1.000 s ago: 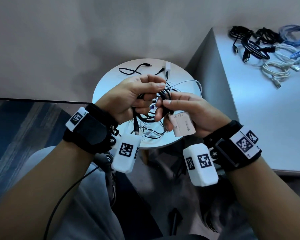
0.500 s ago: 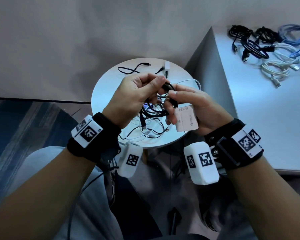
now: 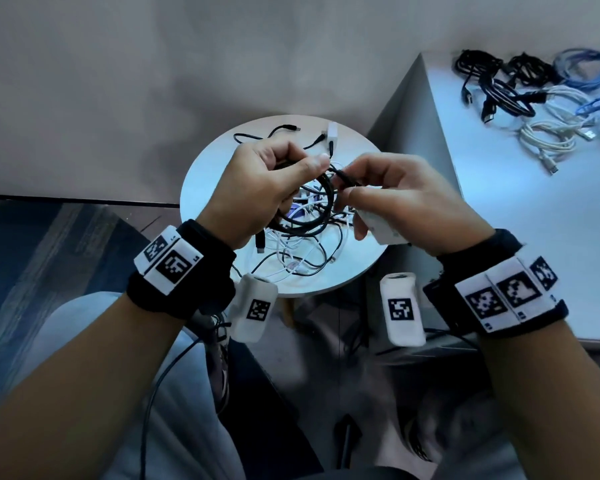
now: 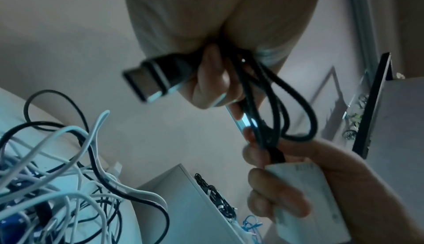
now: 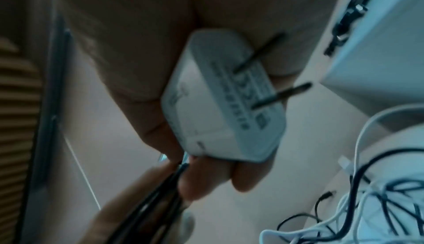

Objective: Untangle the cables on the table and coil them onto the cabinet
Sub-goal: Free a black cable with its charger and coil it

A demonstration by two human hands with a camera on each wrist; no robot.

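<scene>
Holding a coiled black cable (image 3: 312,216) above the round table (image 3: 208,174), I have my left hand (image 3: 257,192) curled around its loops, thumb and fingers closed on the strands. In the left wrist view the cable's flat metal plug (image 4: 149,81) sticks out past my curled fingers (image 4: 211,77), and the loops hang down toward my other hand. My right hand (image 3: 406,206) is closed too: its thumb and forefinger pinch the cable where it meets a white charger block (image 5: 220,103), and the lower fingers wrap the block against my palm. The right wrist view shows the block's two metal prongs pointing out from my hand. Below my hands, a tangle of white and black cables (image 3: 302,254) lies heaped from the middle of the table toward its near edge, and one thin black cable (image 3: 267,133) lies loose near the far edge beside a small white adapter (image 3: 331,131). On the cabinet (image 3: 534,237) to my right, black, white and blue coiled cables (image 3: 534,98) sit grouped at its far right corner.
</scene>
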